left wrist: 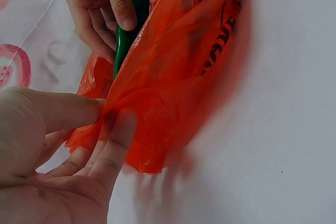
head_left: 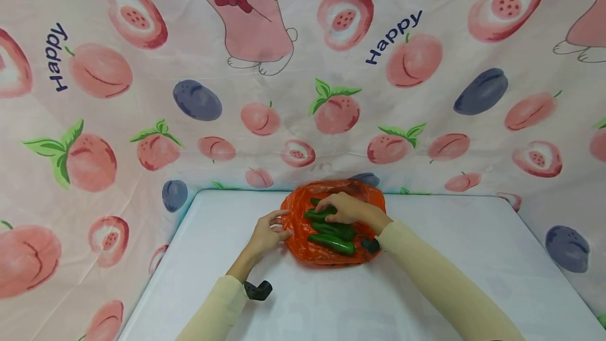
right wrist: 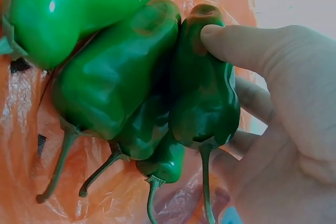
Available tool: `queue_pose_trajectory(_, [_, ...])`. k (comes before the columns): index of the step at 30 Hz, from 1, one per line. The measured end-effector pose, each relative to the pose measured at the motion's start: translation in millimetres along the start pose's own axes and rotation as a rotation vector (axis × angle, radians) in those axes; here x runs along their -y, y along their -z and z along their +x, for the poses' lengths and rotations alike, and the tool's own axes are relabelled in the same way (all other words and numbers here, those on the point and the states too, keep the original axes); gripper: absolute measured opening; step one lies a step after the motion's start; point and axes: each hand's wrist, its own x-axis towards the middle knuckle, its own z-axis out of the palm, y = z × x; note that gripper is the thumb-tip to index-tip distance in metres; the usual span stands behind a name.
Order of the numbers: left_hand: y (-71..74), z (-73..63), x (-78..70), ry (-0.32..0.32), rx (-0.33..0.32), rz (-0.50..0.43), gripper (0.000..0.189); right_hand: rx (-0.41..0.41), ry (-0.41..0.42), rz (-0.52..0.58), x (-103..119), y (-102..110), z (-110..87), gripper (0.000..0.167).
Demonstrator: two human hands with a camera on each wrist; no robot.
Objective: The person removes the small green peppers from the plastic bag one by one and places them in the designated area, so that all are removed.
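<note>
An orange-red plastic bag [head_left: 299,249] lies on the table with several green peppers [head_left: 333,243] on it. My right hand [head_left: 349,208] is at the far side of the group. In the right wrist view, its thumb and fingers hold one dark green pepper [right wrist: 202,95] whose stem points down the frame. Other green peppers [right wrist: 105,77] lie close beside that one. At the bag's left edge is my left hand [head_left: 265,234]; the left wrist view shows its thumb and fingers pinching the plastic [left wrist: 118,114]. Part of the held pepper is hidden behind the bag there.
A white table [head_left: 222,225] carries the bag near its back edge. Behind and to the left hangs a pink cloth [head_left: 284,88] printed with fruit. Dark wrist cameras [head_left: 258,290] sit at both wrists.
</note>
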Motion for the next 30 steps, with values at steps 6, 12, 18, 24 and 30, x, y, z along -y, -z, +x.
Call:
queue_pose_trajectory(6, [-0.5, 0.7, 1.4, 0.028, -0.007, -0.029, 0.056, -0.018, 0.003, -0.013, -2.3, -2.4, -0.3, 0.03])
queue_pose_trajectory(12, [-0.7, 2.4, 4.8, 0.028, -0.014, -0.05, 0.057, -0.037, 0.013, -0.013, -2.2, -3.4, -3.4, 0.029])
queue_pose_trajectory(18, [-0.6, 2.8, 2.9, 0.042, -0.017, -0.058, 0.058, -0.05, 0.02, -0.02, 1.2, 2.5, -9.1, 0.032])
queue_pose_trajectory(24, [1.2, 1.7, 1.7, 0.052, -0.012, -0.092, 0.058, -0.069, 0.055, -0.024, 6.0, 13.3, -15.5, 0.033])
queue_pose_trajectory(30, [1.2, 2.0, 0.4, 0.054, -0.007, -0.094, 0.058, -0.105, 0.077, 0.004, 11.3, 24.1, -23.1, 0.034])
